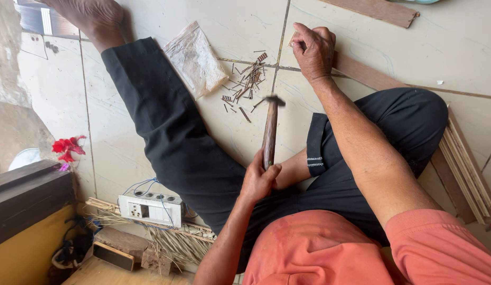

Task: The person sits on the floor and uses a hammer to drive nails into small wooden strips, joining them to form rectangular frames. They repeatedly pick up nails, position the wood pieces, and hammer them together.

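My left hand [258, 179] grips the wooden handle of a hammer [270, 129], whose metal head hovers just above the tiled floor near a scatter of small nails [245, 84]. Farther away, my right hand [315, 50] has its fingers pinched together at the end of a long wooden strip [372, 76] lying on the floor; whether a nail is between the fingers cannot be seen. I sit on the floor in black trousers, one leg stretched toward the top left.
A clear plastic bag [195, 58] lies beside the nails. A stack of thin wooden strips [467, 169] rests at the right. A white socket box [150, 208] with wires, dry straw and a red flower [68, 148] are at the left. Another board [380, 9] lies at the top.
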A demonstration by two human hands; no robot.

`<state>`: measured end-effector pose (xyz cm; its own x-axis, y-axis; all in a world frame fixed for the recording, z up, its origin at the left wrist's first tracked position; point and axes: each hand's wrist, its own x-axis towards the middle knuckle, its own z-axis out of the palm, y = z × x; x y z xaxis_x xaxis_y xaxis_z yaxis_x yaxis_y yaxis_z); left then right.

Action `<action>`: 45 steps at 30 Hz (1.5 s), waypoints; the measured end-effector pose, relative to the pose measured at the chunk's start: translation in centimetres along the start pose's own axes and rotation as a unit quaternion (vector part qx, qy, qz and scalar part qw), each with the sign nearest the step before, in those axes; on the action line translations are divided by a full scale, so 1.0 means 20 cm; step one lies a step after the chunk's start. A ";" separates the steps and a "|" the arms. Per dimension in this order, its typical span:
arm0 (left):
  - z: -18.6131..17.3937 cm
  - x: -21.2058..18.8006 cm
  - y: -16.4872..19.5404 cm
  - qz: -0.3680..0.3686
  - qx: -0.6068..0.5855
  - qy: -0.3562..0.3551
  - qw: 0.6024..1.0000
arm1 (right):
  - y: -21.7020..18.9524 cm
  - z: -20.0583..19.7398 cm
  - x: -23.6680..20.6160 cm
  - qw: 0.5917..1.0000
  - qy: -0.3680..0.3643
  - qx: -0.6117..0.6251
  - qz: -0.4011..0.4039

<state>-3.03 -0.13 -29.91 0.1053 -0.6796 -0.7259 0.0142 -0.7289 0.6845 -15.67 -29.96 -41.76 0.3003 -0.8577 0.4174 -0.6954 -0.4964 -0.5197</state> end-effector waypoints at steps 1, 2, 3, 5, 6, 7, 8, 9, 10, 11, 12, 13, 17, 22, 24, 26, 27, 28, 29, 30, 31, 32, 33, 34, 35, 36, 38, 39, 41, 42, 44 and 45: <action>0.00 0.02 0.06 0.063 0.053 0.020 0.996 | 0.00 -0.01 0.00 1.000 -0.004 0.005 0.004; 0.01 0.04 0.11 0.126 0.105 0.038 0.986 | -0.01 -0.02 0.01 1.000 -0.007 0.010 0.007; 0.01 0.09 0.16 0.145 0.113 0.052 0.982 | -0.01 -0.02 0.01 1.000 -0.005 0.007 0.004; 0.03 0.20 0.23 0.184 0.127 0.077 0.972 | -0.03 -0.04 0.03 1.000 -0.002 0.001 -0.001; 0.04 0.26 0.26 0.154 0.123 0.077 0.977 | -0.03 -0.05 0.03 1.000 0.001 0.000 -0.001; 0.05 0.32 0.27 0.124 0.119 0.078 0.982 | -0.04 -0.05 0.04 1.000 0.003 0.000 -0.002; 0.07 0.37 0.28 0.093 0.115 0.077 0.986 | -0.04 -0.06 0.04 1.000 0.005 -0.002 -0.001; 0.08 0.42 0.29 0.123 0.142 0.090 0.978 | -0.05 -0.07 0.05 1.000 0.004 -0.008 -0.001; 0.09 0.46 0.30 0.151 0.168 0.104 0.969 | -0.05 -0.07 0.05 1.000 0.001 -0.013 -0.002; 0.10 0.49 0.30 0.181 0.195 0.118 0.957 | -0.05 -0.07 0.05 1.000 0.000 -0.016 -0.003; 0.11 0.52 0.30 0.204 0.201 0.125 0.950 | -0.05 -0.08 0.05 1.000 0.004 -0.014 -0.002; 0.12 0.54 0.31 0.224 0.205 0.131 0.944 | -0.05 -0.08 0.05 1.000 0.005 -0.012 0.000; 0.12 0.57 0.34 0.233 0.278 0.154 0.919 | -0.05 -0.09 0.05 1.000 0.010 -0.002 -0.005; 0.13 0.55 0.36 0.237 0.229 0.154 0.932 | -0.03 -0.08 0.05 1.000 0.019 0.010 -0.009; 0.13 0.54 0.35 0.258 0.232 0.162 0.924 | -0.03 -0.08 0.04 1.000 0.011 0.010 -0.004; 0.13 0.56 0.35 0.282 0.259 0.174 0.907 | -0.02 -0.07 0.04 1.000 -0.009 -0.005 0.009; 0.13 0.57 0.35 0.243 0.266 0.163 0.919 | -0.02 -0.07 0.04 1.000 -0.002 -0.003 0.006; 0.12 0.58 0.35 0.204 0.271 0.151 0.929 | -0.01 -0.07 0.04 1.000 0.003 -0.002 0.002; 0.12 0.58 0.35 0.163 0.276 0.140 0.937 | -0.02 -0.07 0.04 1.000 0.006 0.001 -0.002; 0.11 0.58 0.35 0.186 0.256 0.156 0.936 | -0.02 -0.07 0.05 1.000 -0.012 0.020 0.010; 0.11 0.57 0.34 0.208 0.237 0.170 0.934 | -0.02 -0.08 0.05 0.998 -0.031 0.038 0.024; 0.10 0.57 0.33 0.238 0.219 0.184 0.928 | -0.02 -0.09 0.06 0.997 -0.043 0.055 0.036; 0.10 0.56 0.32 0.238 0.219 0.184 0.928 | -0.01 -0.10 0.06 0.998 -0.034 0.050 0.019; 0.10 0.55 0.32 0.235 0.218 0.186 0.929 | -0.01 -0.13 0.05 0.998 -0.029 0.047 0.002; 0.10 0.55 0.32 0.231 0.217 0.188 0.929 | -0.02 -0.15 0.03 0.999 -0.023 0.043 -0.014; 0.10 0.54 0.31 0.229 0.217 0.182 0.931 | -0.02 -0.17 0.02 0.999 -0.034 0.014 -0.001; 0.10 0.53 0.32 0.217 0.216 0.172 0.936 | -0.02 -0.20 0.00 0.997 -0.062 -0.040 0.026; 0.10 0.53 0.33 0.209 0.217 0.166 0.939 | -0.02 -0.21 -0.01 0.996 -0.075 -0.042 0.034; 0.10 0.52 0.34 0.193 0.219 0.151 0.944 | -0.01 -0.20 -0.02 0.993 -0.098 -0.050 0.052; 0.10 0.51 0.34 0.200 0.210 0.149 0.945 | -0.01 -0.20 -0.02 0.991 -0.105 -0.044 0.068; 0.09 0.48 0.34 0.212 0.190 0.144 0.948 | 0.00 -0.18 -0.03 0.987 -0.121 -0.030 0.102; 0.09 0.47 0.34 0.264 0.193 0.150 0.933 | 0.00 -0.17 -0.02 0.987 -0.118 -0.026 0.103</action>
<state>-3.79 -11.63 -32.10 0.2704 -0.9411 -0.2031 -0.4718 -0.3134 0.8241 -18.12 -29.11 -39.44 0.2885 -0.9501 0.1184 -0.7888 -0.3059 -0.5330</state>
